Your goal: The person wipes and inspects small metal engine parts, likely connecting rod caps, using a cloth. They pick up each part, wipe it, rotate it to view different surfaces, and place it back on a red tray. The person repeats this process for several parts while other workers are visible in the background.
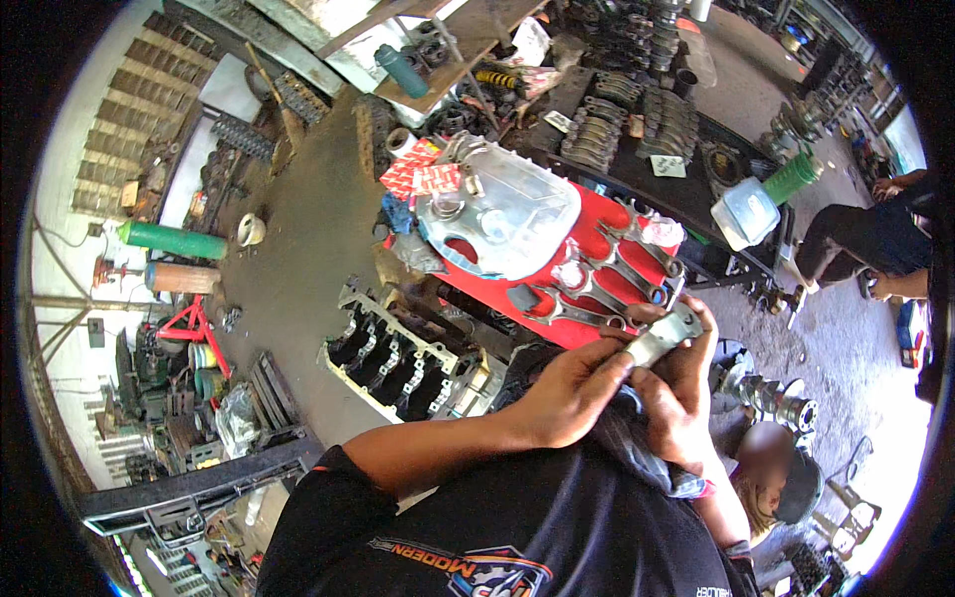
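My left hand (569, 393) and my right hand (681, 383) are raised together, both closed on a small silvery metal part (665, 333) that looks like a bearing cap, with a dark cloth (637, 443) bunched under the right hand. Just beyond them, several metal connecting rods (597, 289) lie in a row on a red table (557, 333). A shiny metal engine cover (502, 214) rests on the far end of that table. An engine block (398, 363) sits on the floor to the left of my hands.
A crankshaft (771, 393) lies on the floor to the right. A dark bench (686, 194) behind the red table holds several metal parts and a white container (746, 211). Another person (875, 239) sits at the right. A green cylinder (174, 239) lies far left.
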Demonstrator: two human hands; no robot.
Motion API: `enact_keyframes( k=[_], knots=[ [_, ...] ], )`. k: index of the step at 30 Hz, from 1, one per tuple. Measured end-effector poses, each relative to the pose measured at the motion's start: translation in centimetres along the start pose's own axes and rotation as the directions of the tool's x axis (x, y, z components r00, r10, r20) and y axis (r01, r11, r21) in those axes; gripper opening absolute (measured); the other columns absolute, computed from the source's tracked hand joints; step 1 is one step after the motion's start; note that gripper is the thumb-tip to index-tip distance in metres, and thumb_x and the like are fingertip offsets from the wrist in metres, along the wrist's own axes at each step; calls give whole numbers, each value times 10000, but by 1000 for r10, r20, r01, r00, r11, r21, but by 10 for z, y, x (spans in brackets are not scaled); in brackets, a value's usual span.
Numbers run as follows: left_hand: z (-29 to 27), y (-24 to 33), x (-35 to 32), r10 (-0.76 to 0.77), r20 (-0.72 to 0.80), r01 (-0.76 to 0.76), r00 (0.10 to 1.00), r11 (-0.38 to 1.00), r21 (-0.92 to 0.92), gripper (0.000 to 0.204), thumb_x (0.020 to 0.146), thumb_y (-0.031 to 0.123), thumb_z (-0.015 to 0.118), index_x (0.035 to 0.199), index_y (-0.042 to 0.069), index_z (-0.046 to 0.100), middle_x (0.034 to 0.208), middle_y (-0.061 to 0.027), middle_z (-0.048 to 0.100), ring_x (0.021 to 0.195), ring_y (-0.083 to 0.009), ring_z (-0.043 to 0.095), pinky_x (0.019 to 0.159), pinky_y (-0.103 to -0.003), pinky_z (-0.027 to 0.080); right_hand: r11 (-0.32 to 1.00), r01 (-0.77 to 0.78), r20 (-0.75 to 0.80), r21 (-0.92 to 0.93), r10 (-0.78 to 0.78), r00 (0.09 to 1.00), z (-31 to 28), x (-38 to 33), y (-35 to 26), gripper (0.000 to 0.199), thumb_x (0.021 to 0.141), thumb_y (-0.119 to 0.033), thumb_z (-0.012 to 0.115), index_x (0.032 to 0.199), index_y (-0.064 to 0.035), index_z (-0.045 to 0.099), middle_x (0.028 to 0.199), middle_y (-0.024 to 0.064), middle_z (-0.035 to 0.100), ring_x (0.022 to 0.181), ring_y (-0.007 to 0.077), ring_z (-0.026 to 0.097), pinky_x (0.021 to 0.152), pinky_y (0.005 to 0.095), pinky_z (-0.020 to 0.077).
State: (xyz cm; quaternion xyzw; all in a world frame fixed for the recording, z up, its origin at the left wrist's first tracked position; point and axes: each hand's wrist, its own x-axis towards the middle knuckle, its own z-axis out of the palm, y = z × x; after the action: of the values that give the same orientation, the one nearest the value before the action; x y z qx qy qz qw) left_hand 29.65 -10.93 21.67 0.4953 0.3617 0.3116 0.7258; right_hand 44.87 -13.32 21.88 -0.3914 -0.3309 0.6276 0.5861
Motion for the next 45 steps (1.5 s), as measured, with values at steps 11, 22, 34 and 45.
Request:
enact_keyframes(
  k=[11, 22, 34, 45],
  knots=[
    [-72, -7, 28, -139, 363, -78, 922, 848, 524, 405, 928, 356, 708, 1148, 21, 653, 1062, -137, 685, 1000, -234, 669, 890, -367, 521, 906, -96, -473, 412, 303, 827, -21, 2, 19, 557, 908, -54, 480, 1435, -143, 319, 1310, 203, 564, 1103, 370, 638, 984, 485, 536],
    [-123, -9, 27, -103, 539, 54, 836, 993, 105, 427, 1004, 388, 563, 1239, 34, 606, 1122, -143, 649, 1012, -260, 639, 885, -389, 508, 985, -150, -411, 80, 170, 896, -8, 8, 30, 857, 783, 115, 685, 1482, -154, 269, 1241, 147, 595, 1058, 274, 639, 859, 396, 576],
    [-93, -5, 55, 279, 262, -337, 924, 918, 211, 691, 838, 308, 824, 1366, 72, 445, 1341, -153, 542, 1177, -216, 546, 1022, -366, 430, 945, -166, -23, -282, 166, 986, -2, 11, 26, 1138, 572, -315, 929, 1458, 90, 341, 1399, 185, 514, 1321, 272, 489, 1135, 409, 349],
    [-141, -50, 49, 532, -228, -384, 815, 791, 476, 535, 796, 185, 792, 1267, 55, 572, 1244, -189, 634, 1096, -361, 647, 929, -432, 516, 844, -526, 56, -100, 533, 844, 39, 66, 68, 753, 750, -168, 788, 1372, 67, 435, 1097, 112, 639, 891, 202, 652, 760, 343, 570]
  ],
)
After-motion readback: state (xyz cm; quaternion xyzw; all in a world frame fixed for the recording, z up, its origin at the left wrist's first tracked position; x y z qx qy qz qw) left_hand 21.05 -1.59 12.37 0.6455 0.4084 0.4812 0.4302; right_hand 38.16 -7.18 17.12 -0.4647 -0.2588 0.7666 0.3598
